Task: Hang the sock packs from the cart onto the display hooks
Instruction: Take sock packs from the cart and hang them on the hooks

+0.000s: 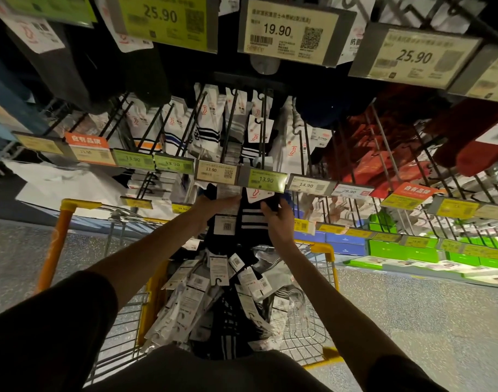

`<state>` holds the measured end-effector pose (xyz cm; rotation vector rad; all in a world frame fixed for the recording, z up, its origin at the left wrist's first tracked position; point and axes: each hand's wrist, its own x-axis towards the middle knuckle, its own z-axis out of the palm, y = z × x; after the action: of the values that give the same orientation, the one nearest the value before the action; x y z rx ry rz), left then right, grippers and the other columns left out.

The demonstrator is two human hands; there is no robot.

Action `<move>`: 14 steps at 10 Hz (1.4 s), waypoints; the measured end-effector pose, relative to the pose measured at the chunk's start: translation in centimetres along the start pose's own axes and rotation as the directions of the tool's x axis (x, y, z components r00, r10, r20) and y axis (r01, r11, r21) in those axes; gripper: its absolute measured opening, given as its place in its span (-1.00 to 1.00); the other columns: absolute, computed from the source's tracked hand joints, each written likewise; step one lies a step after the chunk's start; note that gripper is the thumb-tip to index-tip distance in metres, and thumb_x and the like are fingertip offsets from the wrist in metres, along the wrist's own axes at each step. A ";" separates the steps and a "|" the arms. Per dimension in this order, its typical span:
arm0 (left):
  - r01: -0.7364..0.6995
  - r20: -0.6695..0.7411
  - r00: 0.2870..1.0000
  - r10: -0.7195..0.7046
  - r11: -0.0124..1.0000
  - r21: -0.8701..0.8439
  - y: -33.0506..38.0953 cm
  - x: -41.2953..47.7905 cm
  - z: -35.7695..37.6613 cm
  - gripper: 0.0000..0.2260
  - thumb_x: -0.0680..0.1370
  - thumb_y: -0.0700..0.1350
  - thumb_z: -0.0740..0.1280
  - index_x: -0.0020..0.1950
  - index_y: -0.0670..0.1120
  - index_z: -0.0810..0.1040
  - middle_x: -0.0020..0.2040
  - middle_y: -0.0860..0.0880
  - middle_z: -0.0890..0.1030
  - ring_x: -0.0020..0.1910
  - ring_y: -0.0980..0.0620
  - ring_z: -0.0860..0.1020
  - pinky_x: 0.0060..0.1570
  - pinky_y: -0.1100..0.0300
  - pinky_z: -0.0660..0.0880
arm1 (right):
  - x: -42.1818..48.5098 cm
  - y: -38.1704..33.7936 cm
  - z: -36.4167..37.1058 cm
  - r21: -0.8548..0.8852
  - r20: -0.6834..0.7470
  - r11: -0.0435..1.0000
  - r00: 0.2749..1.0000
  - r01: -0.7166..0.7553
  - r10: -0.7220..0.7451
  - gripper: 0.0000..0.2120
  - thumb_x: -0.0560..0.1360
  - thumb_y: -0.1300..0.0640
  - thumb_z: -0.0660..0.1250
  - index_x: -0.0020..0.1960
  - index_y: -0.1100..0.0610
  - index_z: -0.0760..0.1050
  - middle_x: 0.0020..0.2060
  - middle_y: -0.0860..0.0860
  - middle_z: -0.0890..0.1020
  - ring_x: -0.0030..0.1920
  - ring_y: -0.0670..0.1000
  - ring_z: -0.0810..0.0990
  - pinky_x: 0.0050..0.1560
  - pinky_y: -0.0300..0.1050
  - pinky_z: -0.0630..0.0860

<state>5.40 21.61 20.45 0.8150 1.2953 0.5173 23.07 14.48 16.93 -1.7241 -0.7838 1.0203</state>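
1. While both arms are stretched forward over the cart (81,205), a dark pack (252,219) with white stripes is held up between the two grips, above the basket and just under the rail of price tags
2. The left grip (216,205) is clenched on the pack's left side, with its fingertips (235,198) laid against the white card at the top; the thumb is hidden
3. The right grip (278,222) is closed round the pack's right edge, with its fingers (270,206) curled over the dark fabric
4. The pack's top is tucked just below a green tag (266,180) marked 13.90; whether its hanger sits on a hook cannot be told
5. A barcode label (226,226) is seen against dark fabric just below the left grip
6. Black hooks (232,123) are seen jutting out above the rail, loaded with white striped socks (205,128); red socks (468,142) are hung well to the right
7. A pile (228,292) of packs is heaped in the cart's wire basket, mostly white cards and barcodes, with dark striped ones among them
8. Green boxes (397,250) are stacked on a low shelf at the right, beside a speckled floor (411,306)
9. Larger tags (281,29) marked 19.90 and 25.90 are hung along the top
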 end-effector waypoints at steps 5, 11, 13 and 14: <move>0.110 -0.180 0.976 -0.121 0.991 -0.070 -0.1 1.4 -0.6 -0.86 0.46 -0.18 0.49 -0.06 -0.06 0.56 -0.09 -0.10 0.65 -0.03 -0.16 0.62 0.08 -0.08 0.55 | 7.3 -0.1 2.4 -0.109 0.016 0.925 0.930 -0.363 0.367 -0.57 0.55 0.11 0.26 0.36 0.27 0.40 0.26 0.21 0.53 0.03 0.04 0.48 0.11 -0.06 0.48; 0.129 0.229 0.953 -0.199 0.948 0.289 -1.1 -3.9 1.8 -0.85 0.57 0.02 0.38 0.13 0.10 0.60 0.24 -0.08 0.61 0.21 -0.11 0.58 0.34 -0.11 0.44 | -5.2 1.6 2.9 -0.298 0.474 0.955 0.867 -0.007 0.155 -0.43 0.44 -0.01 0.49 0.38 0.04 0.37 0.16 0.02 0.62 0.17 0.01 0.61 0.15 -0.03 0.56; -0.087 0.376 0.926 -0.010 0.966 0.241 -0.2 -7.7 1.0 -0.69 0.53 0.04 0.38 0.23 0.26 0.44 0.18 0.01 0.58 0.17 -0.01 0.57 0.22 0.01 0.52 | -7.7 -1.2 0.4 -0.235 0.261 0.971 0.958 -0.053 0.116 -0.87 0.56 0.24 0.33 0.09 0.24 0.55 -0.05 0.18 0.66 -0.05 0.17 0.65 -0.09 -0.04 0.53; -0.136 0.370 0.928 0.049 0.968 0.212 -0.2 -8.8 -0.7 -0.50 0.49 -0.05 0.48 0.36 0.18 0.38 0.18 -0.04 0.57 0.12 -0.02 0.60 0.10 0.04 0.57 | -9.4 -4.0 -1.4 -0.072 0.264 0.993 0.959 -0.089 0.105 -0.90 0.52 0.31 0.37 0.04 0.27 0.55 -0.02 0.20 0.65 -0.15 -0.06 0.69 -0.10 -0.24 0.56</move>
<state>2.74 15.11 25.84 1.1176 0.9866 0.2707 19.90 7.27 23.62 -1.7091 -0.9148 1.3285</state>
